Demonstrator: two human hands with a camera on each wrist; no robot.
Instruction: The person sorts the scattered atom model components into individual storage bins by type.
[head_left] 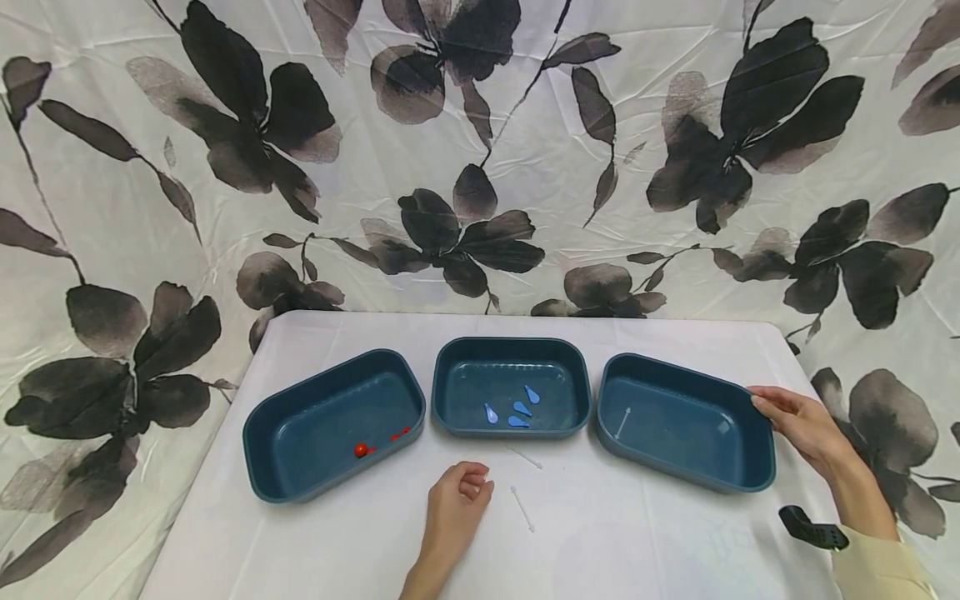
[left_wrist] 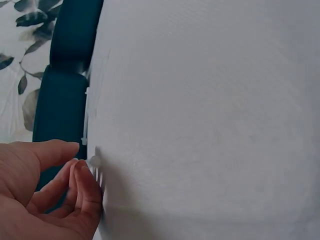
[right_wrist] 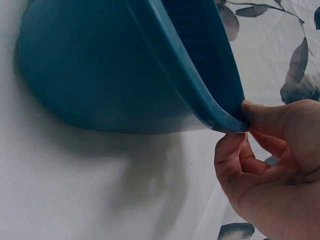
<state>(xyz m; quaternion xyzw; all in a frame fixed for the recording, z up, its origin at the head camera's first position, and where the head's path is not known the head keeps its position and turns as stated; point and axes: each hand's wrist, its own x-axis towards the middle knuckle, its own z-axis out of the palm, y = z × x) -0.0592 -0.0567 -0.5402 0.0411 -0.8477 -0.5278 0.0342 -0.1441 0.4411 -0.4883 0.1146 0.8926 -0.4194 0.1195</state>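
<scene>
My left hand (head_left: 456,504) is just above the white table in front of the middle tray, its fingers curled. In the left wrist view, a small clear stick with a rounded end (left_wrist: 94,161) shows at the fingertips and appears pinched; most of it is hidden. Two similar clear sticks lie on the table, a near stick (head_left: 522,509) and a far stick (head_left: 526,457). My right hand (head_left: 802,425) grips the right-hand corner of the right tray (head_left: 686,475). Its thumb is on the rim and its fingers are beneath. Inside that tray lies another clear stick (head_left: 622,423).
The middle tray (head_left: 512,350) contains several blue drop-shaped pieces (head_left: 522,409). In the left tray (head_left: 273,483) are a round red piece (head_left: 361,450) and smaller red bits (head_left: 401,434). A floral cloth (head_left: 480,150) hangs behind the table (head_left: 592,542).
</scene>
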